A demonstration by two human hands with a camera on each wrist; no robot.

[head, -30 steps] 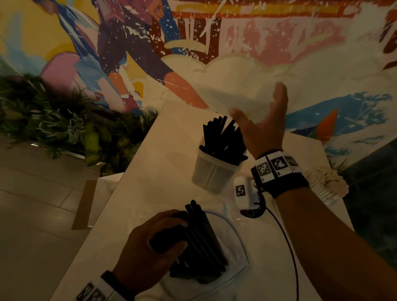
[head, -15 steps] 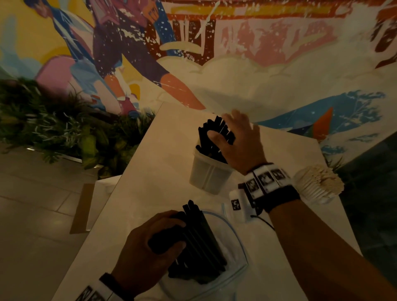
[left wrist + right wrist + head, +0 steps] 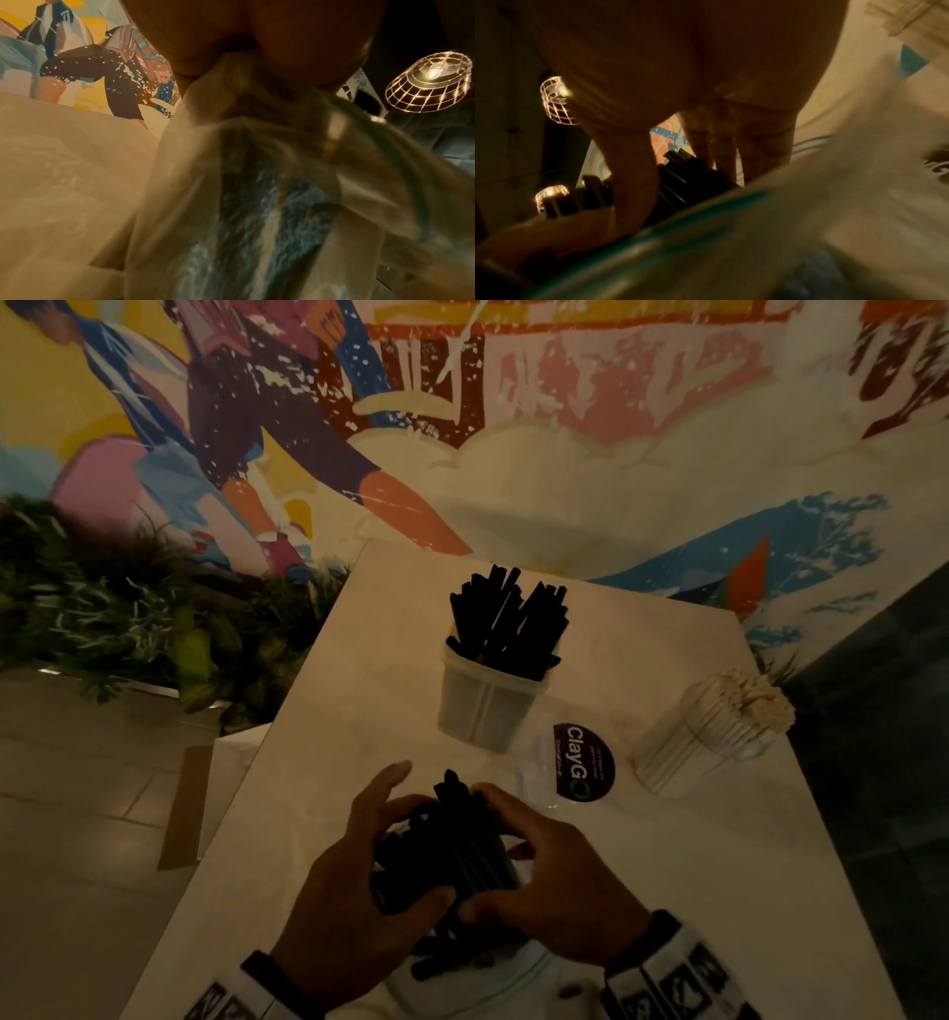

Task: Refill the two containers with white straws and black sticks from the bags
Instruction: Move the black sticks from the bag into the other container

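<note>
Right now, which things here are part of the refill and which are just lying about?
Job:
- left hand and right hand, both gripping the stick bundle
- bag under it
- stick tub
- straw tub

Lying about:
- ClayGo sticker
- plants
- mural

Dim room with a painted wall [image 3: 590, 454] behind a pale table [image 3: 359, 711].

Bright mural of figures in yellow, pink, blue and red across the wall; green plants [image 3: 118, 618] along its foot, off the table's left edge. Grey tiled floor [image 3: 77, 814] at left, with a flat brown cardboard piece [image 3: 182, 809] near the table's left edge. Dark floor past the right edge. Wire-cage lamp [image 3: 428, 81] glowing warm overhead.
</note>
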